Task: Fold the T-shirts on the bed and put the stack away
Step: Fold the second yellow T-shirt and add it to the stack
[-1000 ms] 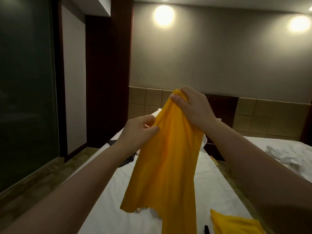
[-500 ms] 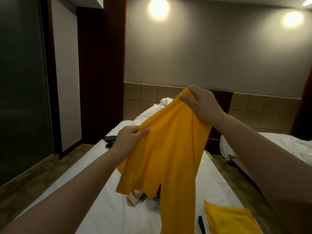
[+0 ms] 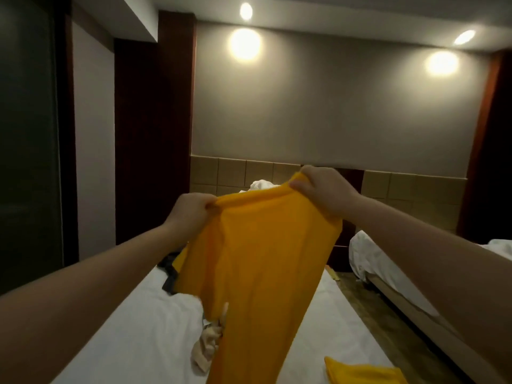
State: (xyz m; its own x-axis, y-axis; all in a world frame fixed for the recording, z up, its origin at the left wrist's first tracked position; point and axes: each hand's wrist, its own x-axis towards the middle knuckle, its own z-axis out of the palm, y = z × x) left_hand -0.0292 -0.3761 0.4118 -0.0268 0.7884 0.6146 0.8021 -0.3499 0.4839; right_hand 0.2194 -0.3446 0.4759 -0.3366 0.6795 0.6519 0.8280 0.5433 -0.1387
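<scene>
White sheets cover the bed (image 3: 138, 336), where a dark garment (image 3: 168, 275), a beige crumpled cloth (image 3: 206, 347) and a folded yellow T-shirt (image 3: 363, 374) lie; the hanging yellow T-shirt (image 3: 257, 267) hides much of them. A second bed (image 3: 388, 267) stands to the right. The left hand (image 3: 194, 209) and right hand (image 3: 322, 187) are both closed, pinching the shirt's top edge in the air above the bed. Compared with a moment before, the hands are farther apart and the edge is stretched wider.
</scene>
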